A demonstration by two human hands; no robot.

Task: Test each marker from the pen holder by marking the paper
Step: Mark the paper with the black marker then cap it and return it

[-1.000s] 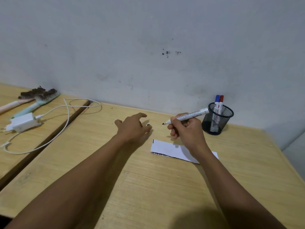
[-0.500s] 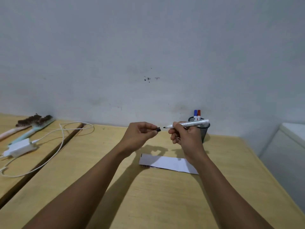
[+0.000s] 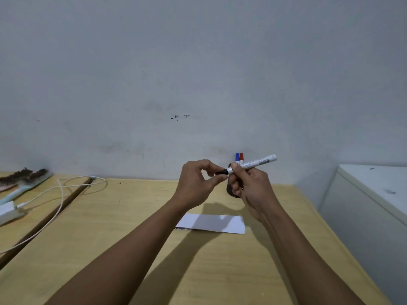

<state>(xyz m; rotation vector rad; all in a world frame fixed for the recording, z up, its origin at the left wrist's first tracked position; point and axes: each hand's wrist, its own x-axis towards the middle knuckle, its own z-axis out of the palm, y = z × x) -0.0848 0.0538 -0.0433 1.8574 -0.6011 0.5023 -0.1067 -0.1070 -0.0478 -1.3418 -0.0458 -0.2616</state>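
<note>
Nearest, a light wooden tabletop (image 3: 110,249) with both bare forearms reaching out over it. A white rectangular paper strip (image 3: 211,223) lies flat on it, between and below the hands, nothing touching it; thin, will slide or lift if the tip drags, so likely needs pinning down with a free hand.

Above the paper, both hands are raised off the table. The right hand (image 3: 253,190) is wrapped around the front part of a white plastic marker with printed barrel (image 3: 253,165), thumb and fingers pinching near the nose, tail end sticking up and right, free. The left hand (image 3: 198,186) pinches a small black cap (image 3: 221,172) between thumb and forefinger, right at the marker's tip; other fingers curled loosely. Cannot tell whether the cap is fully seated or partway on.

Handling, judged: marker is light, stiff, smooth plastic, a bit slippery; hold near the nose for control when writing, mid-barrel when pushing the cap. Cap is tiny and easy to drop, so a fingertip pinch suits it.

Behind the hands, a dark mesh pen holder (image 3: 230,190), mostly hidden, stands by the pale wall. A blue-capped marker (image 3: 237,156) and a red-capped marker (image 3: 241,156) stick up from it, side by side, seemingly not yet tested.

Far left: white charger with cable (image 3: 61,194) and brushes (image 3: 24,177), well apart.
</note>
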